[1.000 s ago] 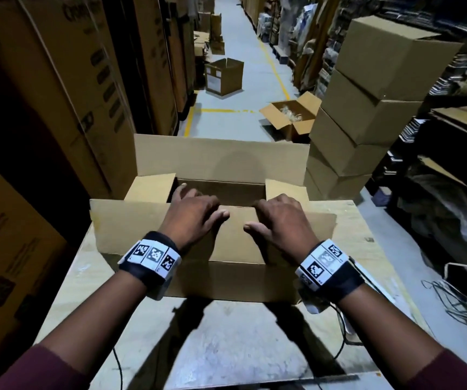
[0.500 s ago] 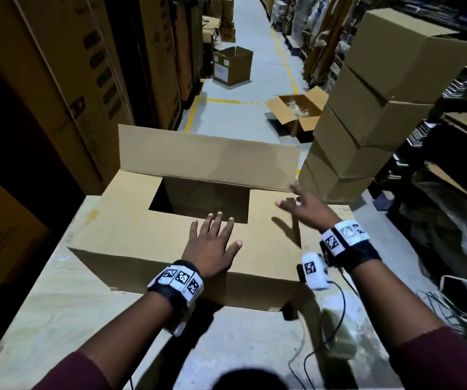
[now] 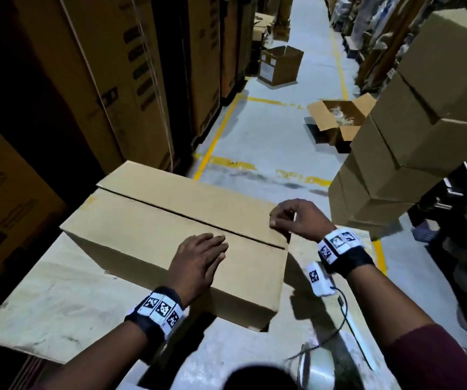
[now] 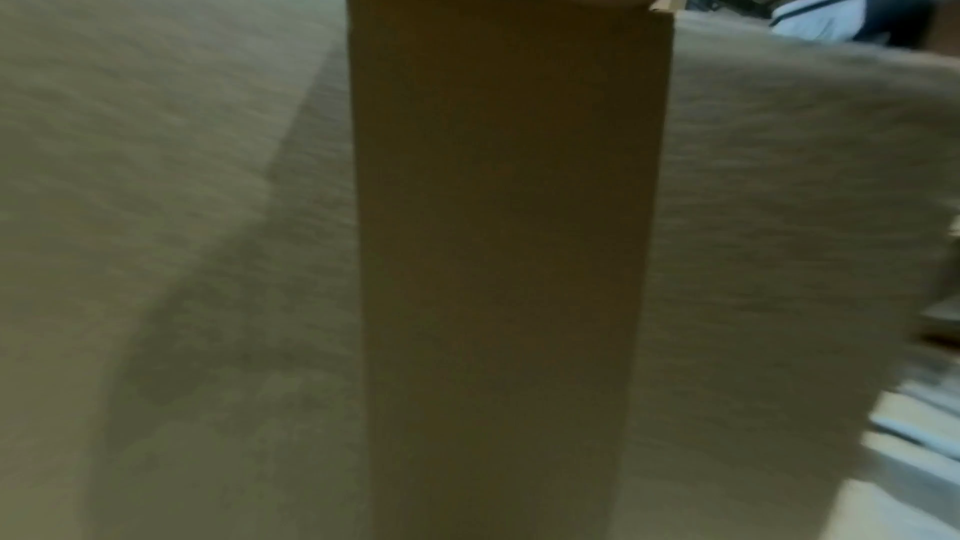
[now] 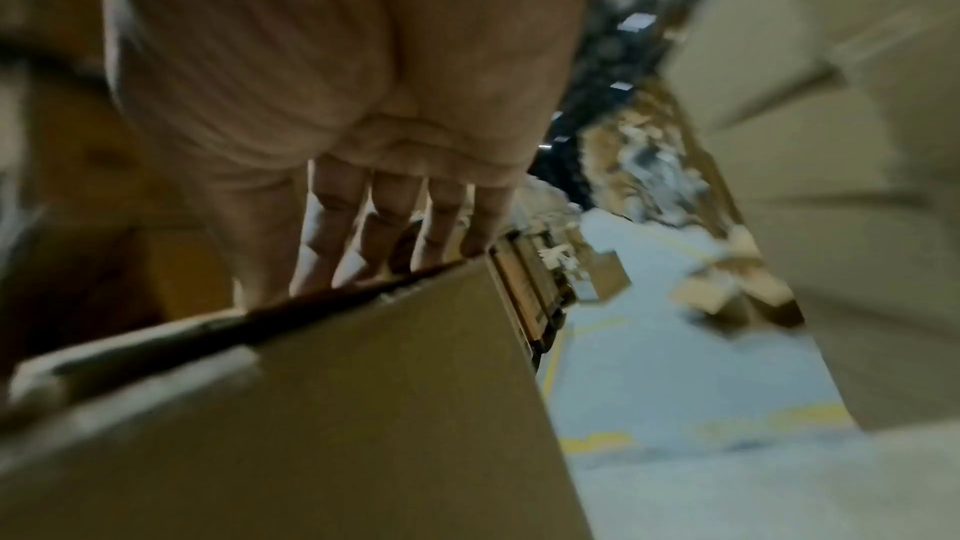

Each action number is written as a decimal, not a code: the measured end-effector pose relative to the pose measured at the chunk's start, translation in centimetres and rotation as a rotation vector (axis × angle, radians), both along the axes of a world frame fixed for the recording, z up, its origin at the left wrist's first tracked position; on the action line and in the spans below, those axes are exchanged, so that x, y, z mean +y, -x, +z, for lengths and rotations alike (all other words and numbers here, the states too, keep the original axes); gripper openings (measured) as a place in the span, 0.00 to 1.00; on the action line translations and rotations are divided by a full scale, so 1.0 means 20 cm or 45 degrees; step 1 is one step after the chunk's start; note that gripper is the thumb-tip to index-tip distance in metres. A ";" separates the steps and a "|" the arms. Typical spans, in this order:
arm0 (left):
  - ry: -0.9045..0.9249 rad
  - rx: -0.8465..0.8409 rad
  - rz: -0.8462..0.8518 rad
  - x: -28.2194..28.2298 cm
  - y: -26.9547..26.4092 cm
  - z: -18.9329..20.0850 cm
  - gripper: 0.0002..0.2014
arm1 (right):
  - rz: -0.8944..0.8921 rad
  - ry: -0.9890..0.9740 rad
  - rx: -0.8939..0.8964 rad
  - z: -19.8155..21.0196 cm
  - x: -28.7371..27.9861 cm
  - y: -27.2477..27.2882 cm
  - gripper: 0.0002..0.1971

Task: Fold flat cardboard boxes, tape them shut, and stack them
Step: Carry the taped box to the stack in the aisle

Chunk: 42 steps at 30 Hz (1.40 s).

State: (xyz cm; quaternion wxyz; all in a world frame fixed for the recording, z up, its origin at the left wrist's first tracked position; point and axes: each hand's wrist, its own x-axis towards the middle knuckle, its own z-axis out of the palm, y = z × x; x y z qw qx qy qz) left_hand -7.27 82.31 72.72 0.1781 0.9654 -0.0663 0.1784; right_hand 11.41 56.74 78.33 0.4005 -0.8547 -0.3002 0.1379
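Observation:
A brown cardboard box (image 3: pixel 147 235) lies on the pale worktable (image 3: pixel 57 299), both long top flaps folded down and meeting in a seam. My left hand (image 3: pixel 198 260) lies flat on the near flap, fingers straight, reaching to the seam. My right hand (image 3: pixel 291 218) presses its fingertips on the right end of the far flap. The right wrist view shows its fingers (image 5: pixel 384 228) stretched over the box's (image 5: pixel 311 426) top edge. In the left wrist view only the box's side (image 4: pixel 493 261) and the heel of my palm show. A tape roll (image 3: pixel 316 367) lies near the table's front.
A tall stack of closed boxes (image 3: pixel 423 108) stands just right of the table. Two open boxes (image 3: pixel 280 66) (image 3: pixel 339 119) sit on the aisle floor ahead. Large cartons (image 3: pixel 128 80) wall the left side. A cable (image 3: pixel 339 319) trails from my right wrist.
The far flap, upright before, now lies folded down against the near flap. My right hand went from the box's right corner onto that flap. My left hand stayed on the near flap.

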 end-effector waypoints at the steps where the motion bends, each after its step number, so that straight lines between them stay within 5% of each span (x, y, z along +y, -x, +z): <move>1: -0.003 0.013 -0.001 -0.05 0.02 0.00 0.19 | 0.079 0.092 -0.100 -0.03 0.00 -0.01 0.04; 7: -0.206 0.246 -0.174 -0.49 0.07 0.06 0.45 | 0.112 -0.081 0.040 -0.14 0.01 -0.11 0.12; 12: -0.177 0.055 -0.310 -0.44 -0.01 0.03 0.33 | -0.059 -0.214 0.107 -0.21 -0.09 -0.05 0.12; 16: -0.336 0.082 -0.509 -0.17 -0.12 0.08 0.32 | -0.265 -0.138 -0.162 -0.25 -0.16 0.07 0.11; 20: -0.192 0.146 -0.366 0.15 -0.06 0.02 0.30 | -0.355 -0.102 -0.335 -0.26 -0.12 0.36 0.11; 24: 0.298 0.197 -0.182 0.31 0.08 -0.07 0.28 | -0.276 0.159 -0.350 -0.32 0.05 0.72 0.29; 28: 0.346 0.191 -0.177 0.35 0.05 -0.08 0.30 | -0.212 0.151 -0.289 -0.41 0.13 0.74 0.49; 35: 0.376 0.144 -0.161 0.39 -0.02 -0.09 0.37 | -0.541 -0.012 -0.425 -0.42 0.27 0.71 0.43; 42: 0.470 0.100 -0.207 0.31 -0.06 0.25 0.35 | -0.467 0.105 -0.458 -0.03 0.15 0.61 0.41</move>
